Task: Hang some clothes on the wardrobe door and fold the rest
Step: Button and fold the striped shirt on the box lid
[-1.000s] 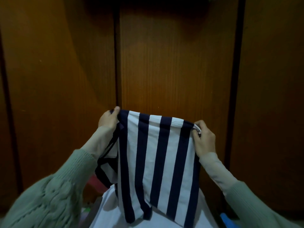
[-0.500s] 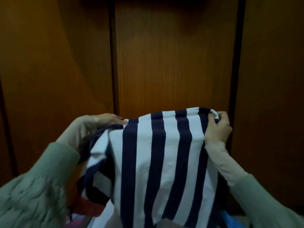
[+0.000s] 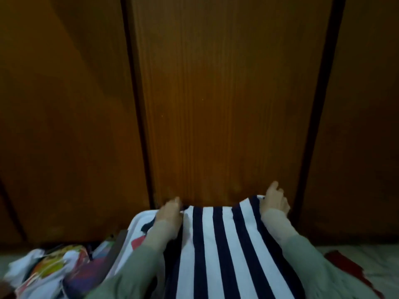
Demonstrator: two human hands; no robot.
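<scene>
Navy and white stripes run lengthwise down the striped garment [image 3: 224, 244], which lies spread low in the head view, its far edge just short of the wooden wardrobe door [image 3: 226, 104] and its near end running out of the bottom of the picture. Taking that garment as the landmark: the left hand [image 3: 169, 211] sits at its far left corner, fingers curled down onto the cloth edge and seemingly pinching it, though blur hides the exact grip. The right hand [image 3: 274, 201] sits at the far right corner, where the cloth rises in a small peak; its thumb side is against the edge while the fingers point loosely up and away toward the door, and whether they actually pinch the cloth cannot be told. Both forearms, in pale green knitted sleeves [image 3: 138, 266] over lighter cuffs, run along the two long sides of the garment. Under its left side shows a white piece of clothing [image 3: 140, 219] with a red patch, reaching a little past the left hand. Further left of the garment lies a blurred heap of multicoloured clothes [image 3: 54, 270]. To its right, a dark red cloth [image 3: 345, 266] lies on a pale surface. Behind the garment the door panels stand upright, split by dark vertical gaps
</scene>
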